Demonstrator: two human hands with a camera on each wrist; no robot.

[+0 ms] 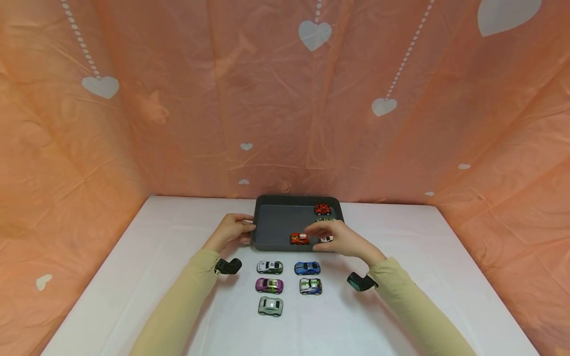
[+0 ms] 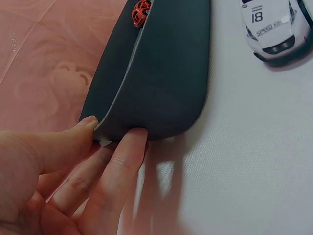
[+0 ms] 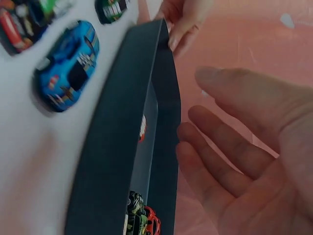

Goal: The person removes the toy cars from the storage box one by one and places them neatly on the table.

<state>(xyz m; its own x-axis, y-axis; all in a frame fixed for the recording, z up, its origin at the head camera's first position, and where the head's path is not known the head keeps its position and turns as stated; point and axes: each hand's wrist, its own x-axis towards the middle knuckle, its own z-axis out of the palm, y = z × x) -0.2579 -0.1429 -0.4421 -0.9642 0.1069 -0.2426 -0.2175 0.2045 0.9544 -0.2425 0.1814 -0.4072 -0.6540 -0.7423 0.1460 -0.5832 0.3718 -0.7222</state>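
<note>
At the back of the table lies a dark grey tray (image 1: pixel 280 222). My left hand (image 1: pixel 231 230) pinches its left rim, the thumb (image 2: pixel 80 132) at the top edge and fingers against the outer wall. Over the tray's front right part is my right hand (image 1: pixel 340 240), fingers apart and holding nothing. Below it a white toy car (image 1: pixel 326 239) is partly hidden. To its left sits an orange-red toy car (image 1: pixel 299 239). A red toy car (image 1: pixel 322 209) stands in the back right corner, with a dark green patterned toy car (image 3: pixel 135 208) close by.
In front of the tray, toy cars stand in two columns: white (image 1: pixel 269 267), purple (image 1: pixel 269 285) and grey-green (image 1: pixel 270 306) on the left, blue (image 1: pixel 307 268) and silver-green (image 1: pixel 310 286) on the right. A pink curtain (image 1: pixel 276 123) hangs behind the white table (image 1: pixel 187 217).
</note>
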